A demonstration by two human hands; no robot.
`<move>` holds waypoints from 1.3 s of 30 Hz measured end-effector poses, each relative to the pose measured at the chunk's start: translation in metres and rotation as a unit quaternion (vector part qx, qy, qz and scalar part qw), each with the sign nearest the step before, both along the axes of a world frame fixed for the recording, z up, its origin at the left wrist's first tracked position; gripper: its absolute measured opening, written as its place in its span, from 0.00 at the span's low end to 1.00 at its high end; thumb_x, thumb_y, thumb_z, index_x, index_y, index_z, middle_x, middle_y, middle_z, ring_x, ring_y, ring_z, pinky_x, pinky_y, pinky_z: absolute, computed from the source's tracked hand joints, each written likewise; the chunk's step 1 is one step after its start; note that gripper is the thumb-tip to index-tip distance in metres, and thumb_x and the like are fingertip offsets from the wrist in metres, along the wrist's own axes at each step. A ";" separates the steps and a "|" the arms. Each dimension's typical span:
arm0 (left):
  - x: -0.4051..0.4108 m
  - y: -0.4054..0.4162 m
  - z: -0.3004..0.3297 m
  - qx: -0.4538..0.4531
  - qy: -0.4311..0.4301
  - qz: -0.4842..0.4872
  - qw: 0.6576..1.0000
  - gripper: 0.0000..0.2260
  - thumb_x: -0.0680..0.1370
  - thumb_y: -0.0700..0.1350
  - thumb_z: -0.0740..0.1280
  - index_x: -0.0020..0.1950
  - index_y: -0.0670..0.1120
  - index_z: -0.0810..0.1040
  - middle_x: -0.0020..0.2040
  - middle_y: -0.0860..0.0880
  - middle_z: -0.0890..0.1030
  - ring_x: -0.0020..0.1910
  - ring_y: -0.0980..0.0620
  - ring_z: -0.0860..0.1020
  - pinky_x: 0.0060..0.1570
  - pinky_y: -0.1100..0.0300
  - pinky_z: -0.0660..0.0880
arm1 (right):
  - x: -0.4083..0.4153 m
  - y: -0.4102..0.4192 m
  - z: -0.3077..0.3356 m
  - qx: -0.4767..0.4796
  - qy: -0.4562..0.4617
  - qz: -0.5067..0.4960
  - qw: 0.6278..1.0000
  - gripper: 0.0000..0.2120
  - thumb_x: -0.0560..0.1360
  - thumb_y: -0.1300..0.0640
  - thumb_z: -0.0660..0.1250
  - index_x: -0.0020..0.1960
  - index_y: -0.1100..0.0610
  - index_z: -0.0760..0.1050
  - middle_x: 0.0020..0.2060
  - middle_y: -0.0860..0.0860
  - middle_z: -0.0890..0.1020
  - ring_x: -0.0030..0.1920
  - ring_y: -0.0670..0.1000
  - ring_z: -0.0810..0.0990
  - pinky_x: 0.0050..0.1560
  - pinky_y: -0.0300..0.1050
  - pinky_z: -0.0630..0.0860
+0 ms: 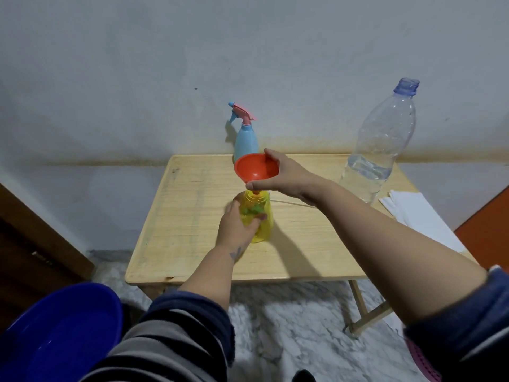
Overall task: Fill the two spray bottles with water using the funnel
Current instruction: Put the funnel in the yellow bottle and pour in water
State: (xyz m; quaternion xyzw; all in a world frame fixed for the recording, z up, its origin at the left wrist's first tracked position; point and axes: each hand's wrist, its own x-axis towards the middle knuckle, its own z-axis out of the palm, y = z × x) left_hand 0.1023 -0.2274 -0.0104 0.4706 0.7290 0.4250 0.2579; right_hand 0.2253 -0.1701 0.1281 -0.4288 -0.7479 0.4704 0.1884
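- Blue basin point(63, 334) nearest, on the floor left of the wooden table point(192, 216).
- Left hand point(237, 227) wraps the yellow spray bottle point(261, 216), uncapped, mid-table.
- Right hand point(286, 175) pinches the red funnel point(256, 168), spout at the bottle's mouth.
- White cloth point(413, 213) right; open water bottle point(382, 144) behind it.
- Blue spray bottle point(246, 139) at the far edge, partly behind the funnel.

Left hand point(239, 222) is wrapped around the open yellow spray bottle point(260, 216) on the wooden table point(192, 216) while the right hand point(286, 176) holds the red funnel point(256, 169) with its spout at the bottle's neck, blue spray bottle point(246, 139) and a partly filled water bottle point(381, 144) standing further back.
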 end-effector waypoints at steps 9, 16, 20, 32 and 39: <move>0.000 -0.002 0.008 -0.028 -0.022 -0.018 0.999 0.35 0.71 0.57 0.73 0.75 0.55 0.61 0.68 0.51 0.74 0.64 0.47 0.75 0.61 0.53 0.73 | 0.007 -0.001 0.000 -0.035 0.020 0.004 0.999 0.50 0.68 0.52 0.76 0.78 0.52 0.48 0.72 0.52 0.63 0.68 0.51 0.67 0.61 0.44 0.70; 0.007 -0.016 0.023 -0.047 0.010 0.010 0.999 0.45 0.72 0.57 0.73 0.79 0.50 0.49 0.79 0.49 0.57 0.76 0.47 0.59 0.71 0.49 0.62 | 0.029 0.002 0.002 -0.036 0.002 -0.009 0.999 0.43 0.72 0.37 0.66 0.78 0.49 0.48 0.76 0.54 0.60 0.74 0.55 0.63 0.72 0.56 0.64; 0.020 -0.030 0.027 -0.066 0.055 0.023 0.996 0.42 0.73 0.55 0.73 0.78 0.46 0.52 0.77 0.47 0.58 0.75 0.46 0.60 0.71 0.51 0.62 | 0.055 0.008 0.002 -0.050 -0.001 -0.009 0.999 0.38 0.76 0.36 0.59 0.79 0.51 0.48 0.76 0.54 0.60 0.74 0.54 0.62 0.72 0.54 0.62; 0.131 -0.033 0.050 -0.109 0.068 0.099 0.987 0.26 0.76 0.54 0.69 0.70 0.46 0.67 0.67 0.49 0.73 0.65 0.49 0.73 0.58 0.57 0.70 | 0.170 0.021 -0.012 0.027 -0.101 -0.006 0.994 0.28 0.76 0.52 0.65 0.73 0.54 0.63 0.66 0.57 0.73 0.62 0.55 0.74 0.62 0.44 0.68; 0.192 0.025 0.084 -0.012 0.038 0.045 0.998 0.22 0.77 0.53 0.69 0.67 0.46 0.70 0.66 0.49 0.73 0.63 0.49 0.73 0.61 0.56 0.70 | 0.222 0.052 -0.032 0.090 -0.058 -0.151 0.983 0.27 0.71 0.57 0.68 0.67 0.57 0.64 0.58 0.55 0.74 0.56 0.56 0.75 0.53 0.48 0.73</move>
